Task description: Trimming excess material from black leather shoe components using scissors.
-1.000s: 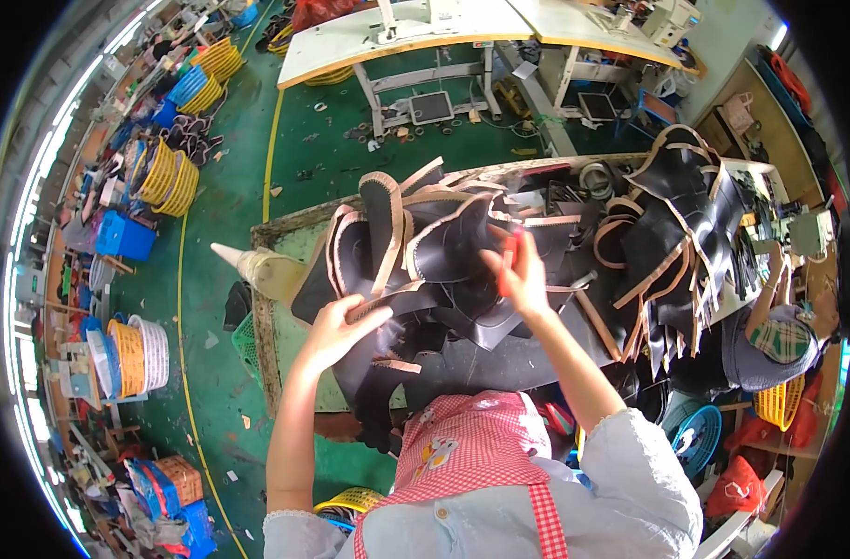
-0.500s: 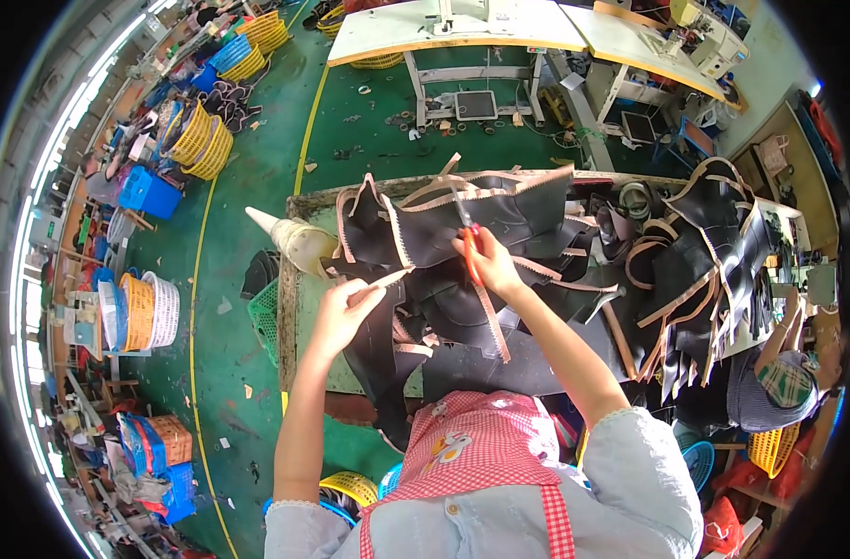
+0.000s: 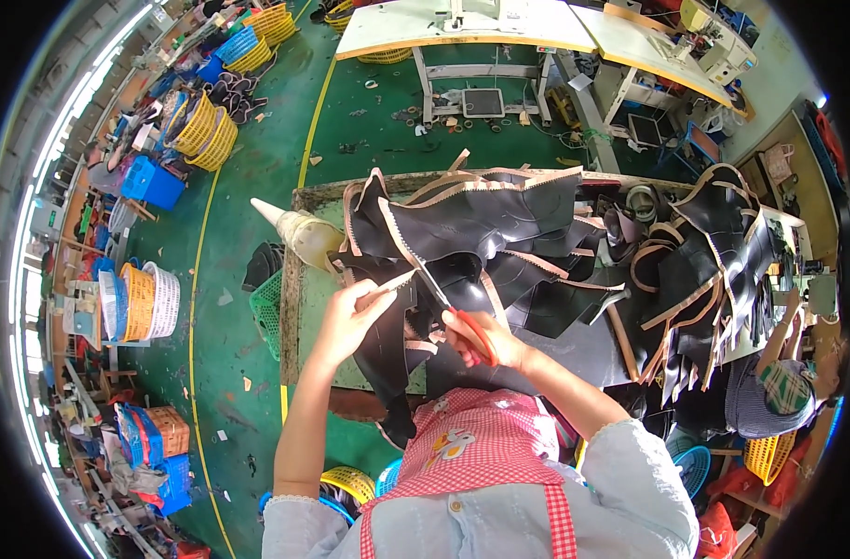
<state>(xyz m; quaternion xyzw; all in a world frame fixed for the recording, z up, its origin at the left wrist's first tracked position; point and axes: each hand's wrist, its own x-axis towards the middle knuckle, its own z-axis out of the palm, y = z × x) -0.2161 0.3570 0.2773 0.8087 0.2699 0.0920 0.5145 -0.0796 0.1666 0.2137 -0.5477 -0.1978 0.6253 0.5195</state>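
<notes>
My right hand is closed round the orange handles of a pair of scissors. Their metal blades point up and left, reaching the pinkish zigzag-edged strip along a black leather piece. My left hand pinches the tip of a pale strip end just left of the blades. Whether the blades are closed on the strip I cannot tell. More black pieces with pinkish edging lie heaped under and around both hands on the worktable.
A cream cone lies at the table's left edge, above a green basket. At right are another heap of black pieces and a seated person. White sewing tables stand beyond.
My right hand has drawn the scissors down and left, their blades now beside the left hand's strip. The left hand keeps its pinch, nearly in place.
</notes>
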